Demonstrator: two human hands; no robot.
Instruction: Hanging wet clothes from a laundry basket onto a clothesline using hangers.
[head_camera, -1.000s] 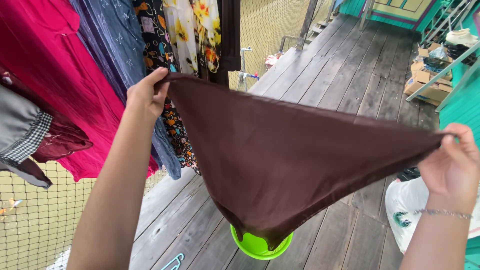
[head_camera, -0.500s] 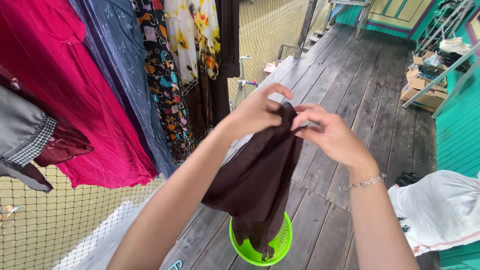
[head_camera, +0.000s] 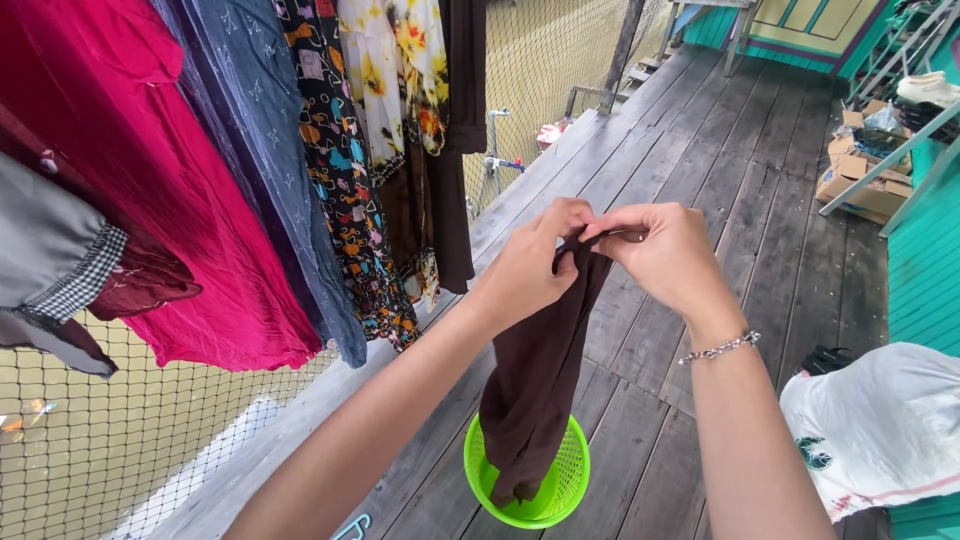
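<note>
Where the two hands meet in the middle of the view, they pinch the top edge of a dark brown cloth (head_camera: 540, 370), the left hand (head_camera: 530, 265) and the right hand (head_camera: 665, 255) touching each other, fingers closed on the gathered corners. From there the cloth hangs straight down in a narrow fold, its lower end dipping into a lime-green mesh basket (head_camera: 560, 480) on the grey wooden deck (head_camera: 720, 180). It looks thin, soft and light, draping limply with no stiffness, so it should fold on itself wherever it is unsupported; the corners or hem look like the sure places to hold it. A bracelet (head_camera: 720, 347) circles the right wrist. To the left, hung garments crowd a line: a red one (head_camera: 170, 200), a blue one (head_camera: 280, 170), a patterned black one (head_camera: 340, 170). A white bag (head_camera: 880, 430) sits at the near right.
</note>
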